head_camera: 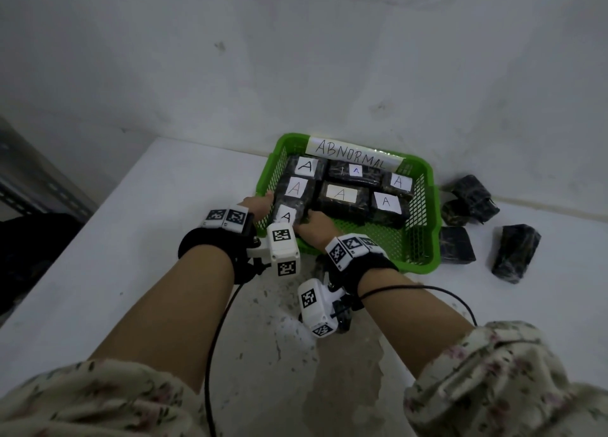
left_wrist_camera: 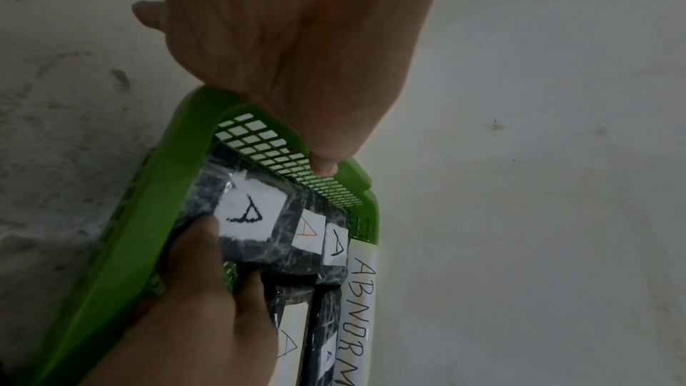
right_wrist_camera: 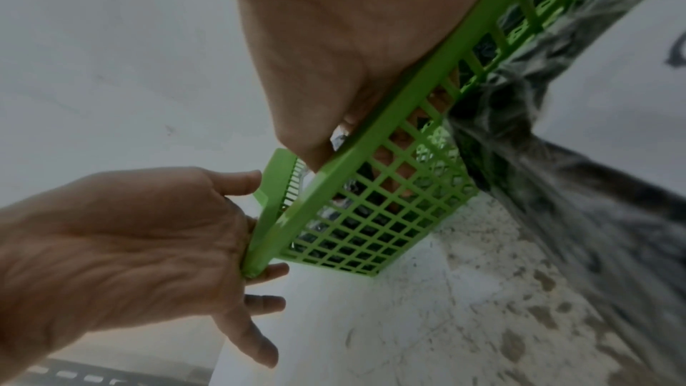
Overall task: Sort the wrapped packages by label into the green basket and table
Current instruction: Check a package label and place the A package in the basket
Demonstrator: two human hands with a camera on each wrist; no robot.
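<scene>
Wrapped package [head_camera: 289,211], label "A", in green basket [head_camera: 424,239] on bench [head_camera: 131,239]
Long axis runs near to far; right hand [head_camera: 316,227] grips its near end, left hand [head_camera: 258,206] clasps basket rim.

Labelled packages [head_camera: 342,194] lie in the basket [head_camera: 424,239]; four more packages [head_camera: 513,252] on the table [head_camera: 131,222] to its right.
</scene>
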